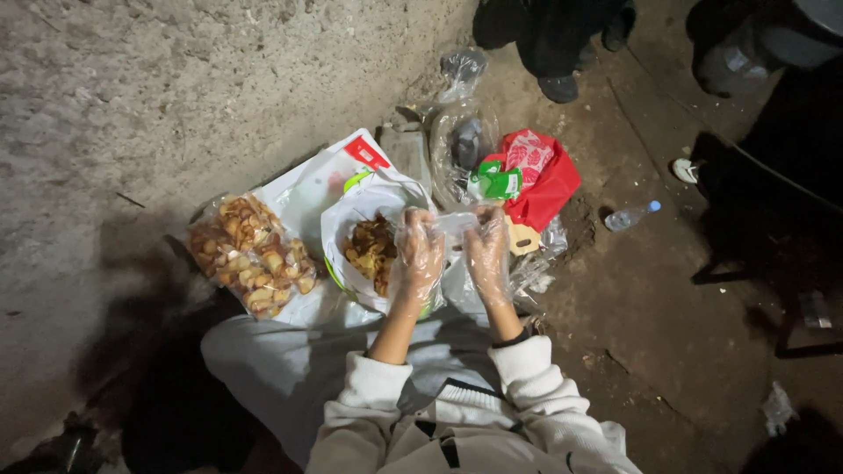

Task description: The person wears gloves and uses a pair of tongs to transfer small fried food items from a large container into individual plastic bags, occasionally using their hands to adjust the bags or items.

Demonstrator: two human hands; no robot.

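Over the open snack bag (369, 250), both gloved hands, left hand (418, 256) and right hand (488, 254), seemingly stretch clear plastic (455, 223).

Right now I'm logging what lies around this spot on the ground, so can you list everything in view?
White bag of snacks: one, open, brown pieces inside, under the hands.
Clear bag of snacks: one, golden pieces, left of the white bag.
Red bag: one, right of centre, with a green and white packet on it.
Clear plastic bags: a few, crumpled, beyond the white bag.
Water bottle: one, clear with blue cap, lying on the dirt at right.
Shoe: one, dark, another person's, top centre.
Left hand: in a clear plastic glove, over the white bag.
Right hand: in a clear glove, pulling thin plastic with the left.
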